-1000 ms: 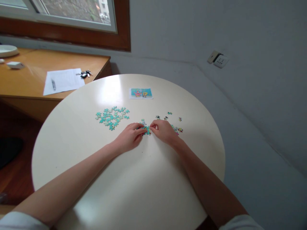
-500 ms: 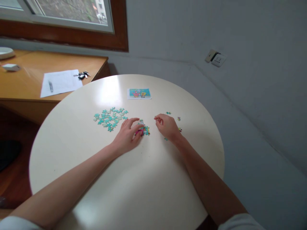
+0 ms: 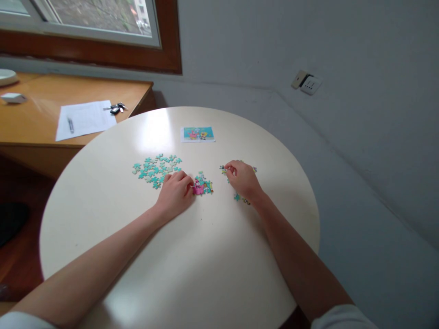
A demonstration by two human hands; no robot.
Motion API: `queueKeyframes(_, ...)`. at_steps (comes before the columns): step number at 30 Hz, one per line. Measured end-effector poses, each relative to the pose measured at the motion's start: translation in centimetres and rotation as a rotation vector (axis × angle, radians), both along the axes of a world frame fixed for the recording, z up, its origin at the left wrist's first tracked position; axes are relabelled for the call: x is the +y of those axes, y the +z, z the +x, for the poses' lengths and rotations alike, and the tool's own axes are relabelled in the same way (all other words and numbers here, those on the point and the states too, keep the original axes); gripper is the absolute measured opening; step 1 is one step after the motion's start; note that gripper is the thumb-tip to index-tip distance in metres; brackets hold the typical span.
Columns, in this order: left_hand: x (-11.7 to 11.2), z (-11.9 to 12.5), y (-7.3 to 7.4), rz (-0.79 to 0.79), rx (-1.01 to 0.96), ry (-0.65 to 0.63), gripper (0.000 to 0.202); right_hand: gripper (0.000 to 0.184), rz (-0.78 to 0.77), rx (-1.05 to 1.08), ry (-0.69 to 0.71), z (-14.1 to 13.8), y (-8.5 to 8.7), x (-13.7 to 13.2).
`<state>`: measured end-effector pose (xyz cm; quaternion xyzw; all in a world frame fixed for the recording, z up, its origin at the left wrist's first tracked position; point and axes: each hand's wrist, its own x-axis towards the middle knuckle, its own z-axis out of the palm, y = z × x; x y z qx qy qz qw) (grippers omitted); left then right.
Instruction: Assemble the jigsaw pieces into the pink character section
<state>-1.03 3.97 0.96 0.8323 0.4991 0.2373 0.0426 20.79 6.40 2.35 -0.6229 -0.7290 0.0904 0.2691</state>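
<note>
A small joined patch of jigsaw pieces (image 3: 202, 186), pink and teal, lies near the middle of the round cream table (image 3: 192, 256). My left hand (image 3: 175, 193) rests curled on the table just left of that patch, fingertips at its edge. My right hand (image 3: 243, 179) is to the right of it, with thumb and fingers pinched on a small jigsaw piece (image 3: 223, 169) among loose pieces. A heap of teal jigsaw pieces (image 3: 156, 167) lies left of my left hand. A small reference picture (image 3: 198, 134) lies farther back.
A wooden desk (image 3: 37, 119) stands at the left behind the table, with a paper sheet (image 3: 85, 119), a pen (image 3: 70, 124) and keys (image 3: 115, 108). A window is above it. Grey walls with a socket (image 3: 306, 83) close in on the right.
My hands, together on the joined patch a second ago, have come apart. The right hand moved right to the loose pieces and pinched one. The left hand drew back leftward, uncovering the patch.
</note>
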Motion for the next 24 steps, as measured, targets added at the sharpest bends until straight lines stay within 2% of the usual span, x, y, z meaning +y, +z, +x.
queueKeyframes(4,0.1,-0.1,-0.1,-0.025,0.020,0.008,0.015,0.019,-0.005,-0.028,0.008,0.6,-0.1,0.2)
queueKeyframes(16,-0.1,0.1,0.7,-0.168,-0.050,0.057,0.017,0.019,-0.021,-0.025,-0.102,2.0,0.1,0.7)
queueKeyframes(24,0.2,0.0,0.6,-0.181,-0.131,0.061,0.016,0.021,-0.025,-0.011,-0.109,2.1,0.0,0.8)
